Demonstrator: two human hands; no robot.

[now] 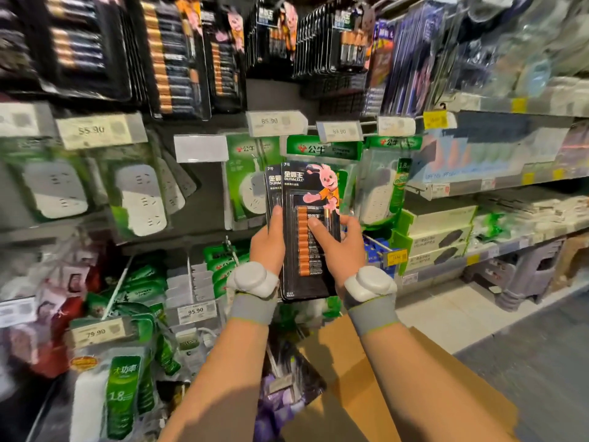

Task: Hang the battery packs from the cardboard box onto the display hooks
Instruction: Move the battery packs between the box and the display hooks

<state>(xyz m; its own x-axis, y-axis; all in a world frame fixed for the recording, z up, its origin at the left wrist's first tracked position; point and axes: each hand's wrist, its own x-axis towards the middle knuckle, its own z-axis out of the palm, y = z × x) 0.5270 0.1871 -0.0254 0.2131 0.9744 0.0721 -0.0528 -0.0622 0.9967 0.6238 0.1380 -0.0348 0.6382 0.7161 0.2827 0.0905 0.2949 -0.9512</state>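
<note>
Black battery packs (310, 231) upright, gripped by both hands, left (267, 247), right (342, 247)

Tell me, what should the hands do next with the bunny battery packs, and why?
Probably lift them higher. The left hand and right hand grip two stacked Duracell battery packs in front of green power strip packs, while matching hanging Duracell packs fill the row above.

battery packs (314, 266): black card, orange-and-black cells, pink rabbit in orange shirt | cardboard box (338, 362): plain brown | wristbands (251, 306): grey, yellow-green edge | wrist pods (251, 277): white | power-strip packs (322, 148): green card, white strips | price tags (269, 122): white, grey digits | shelf tag (435, 119): yellow
</note>
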